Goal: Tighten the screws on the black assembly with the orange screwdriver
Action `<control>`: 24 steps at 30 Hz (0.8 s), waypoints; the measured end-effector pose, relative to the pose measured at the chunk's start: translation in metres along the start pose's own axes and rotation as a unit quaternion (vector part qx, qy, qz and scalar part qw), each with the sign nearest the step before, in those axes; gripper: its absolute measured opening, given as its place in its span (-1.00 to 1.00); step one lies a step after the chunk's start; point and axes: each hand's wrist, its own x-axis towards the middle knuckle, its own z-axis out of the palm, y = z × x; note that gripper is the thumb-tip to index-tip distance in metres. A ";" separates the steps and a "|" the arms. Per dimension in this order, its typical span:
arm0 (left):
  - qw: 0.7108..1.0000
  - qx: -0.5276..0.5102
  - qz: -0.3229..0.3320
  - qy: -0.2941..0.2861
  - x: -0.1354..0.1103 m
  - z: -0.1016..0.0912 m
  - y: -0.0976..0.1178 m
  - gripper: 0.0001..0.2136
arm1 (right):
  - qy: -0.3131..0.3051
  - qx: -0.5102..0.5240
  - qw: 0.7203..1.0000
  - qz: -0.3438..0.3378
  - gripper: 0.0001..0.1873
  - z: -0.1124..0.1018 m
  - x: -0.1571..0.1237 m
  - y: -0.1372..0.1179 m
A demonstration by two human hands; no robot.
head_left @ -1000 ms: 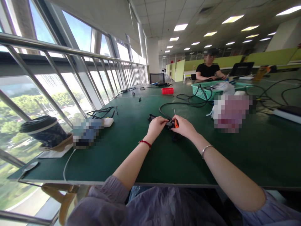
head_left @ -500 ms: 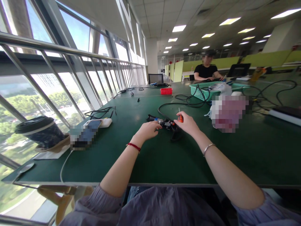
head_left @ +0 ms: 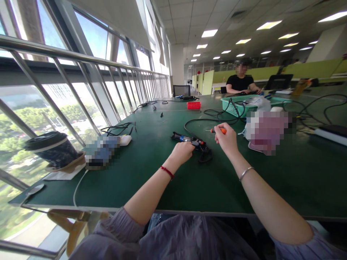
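A black device [head_left: 179, 137] with a blue section, orange-red parts and a dark strap lies on the green table. My left hand [head_left: 183, 152] is closed at the near side of its middle, fingertips against it; the exact grip is partly hidden. To the right of the device and slightly above the table, my right hand [head_left: 227, 139] grips a screwdriver [head_left: 222, 130] by its orange handle. The thin shaft points left, and its tip is apart from the device.
A black cable [head_left: 197, 120] loops behind the device toward a green basket [head_left: 230, 107]. Beyond is a small red tray [head_left: 194, 105]. At left are a lidded cup [head_left: 55, 153] and a phone [head_left: 105, 151]; at right, a blurred pink-white bag [head_left: 267, 131]. A person [head_left: 240, 83] sits opposite.
My right hand has moved right, away from the device, and the screwdriver has swung from upright to nearly level. The fingers of my left hand have closed at the device's near side.
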 end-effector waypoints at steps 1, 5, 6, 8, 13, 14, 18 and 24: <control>0.998 -0.040 -0.007 0.043 0.002 0.003 -0.001 -0.81 | 0.003 0.013 1.000 0.023 -0.76 0.000 -0.001 -0.003; 0.965 -0.152 -0.033 0.210 0.013 0.020 -0.007 -0.86 | 0.009 0.040 0.999 0.034 -0.79 -0.001 -0.004 -0.012; 0.960 -0.161 -0.029 0.227 0.016 0.024 -0.009 -0.88 | 0.007 0.042 0.998 0.035 -0.79 -0.001 -0.004 -0.014; 0.954 -0.178 -0.027 0.241 0.019 0.033 -0.011 -0.89 | 0.004 0.044 0.998 0.035 -0.79 -0.001 -0.005 -0.015; 0.944 -0.217 -0.050 0.244 0.023 0.043 -0.014 -0.88 | 0.003 0.049 0.998 0.031 -0.79 0.000 -0.005 -0.015; 0.943 -0.219 -0.054 0.246 0.024 0.043 -0.013 -0.88 | 0.002 0.050 0.998 0.030 -0.79 0.000 -0.005 -0.015; 0.945 -0.214 -0.053 0.241 0.025 0.043 -0.013 -0.88 | 0.007 0.054 0.998 0.031 -0.79 -0.001 -0.005 -0.017; 0.954 -0.185 -0.041 0.232 0.023 0.040 -0.014 -0.85 | 0.000 0.059 0.998 0.025 -0.79 -0.001 -0.007 -0.020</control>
